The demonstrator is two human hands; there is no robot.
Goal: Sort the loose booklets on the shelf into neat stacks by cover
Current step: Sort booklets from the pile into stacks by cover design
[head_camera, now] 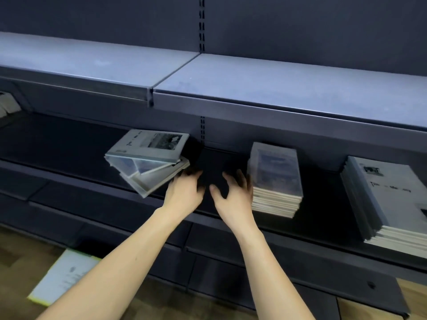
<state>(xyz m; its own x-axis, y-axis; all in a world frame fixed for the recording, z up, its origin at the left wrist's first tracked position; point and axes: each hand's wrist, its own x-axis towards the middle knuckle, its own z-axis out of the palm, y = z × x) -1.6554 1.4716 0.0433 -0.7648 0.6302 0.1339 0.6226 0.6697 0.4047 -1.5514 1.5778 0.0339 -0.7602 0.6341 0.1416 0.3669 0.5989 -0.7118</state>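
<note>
Grey booklet stacks — three; hands — two

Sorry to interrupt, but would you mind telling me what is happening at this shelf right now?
A person is sorting booklets on a dark shelf. The left hand reaches to the edge of a messy, fanned-out pile; whether it grips anything is unclear. The right hand, fingers spread, is beside a neat stack and holds nothing. A second tidy stack sits further right. One booklet lies on the floor.
</note>
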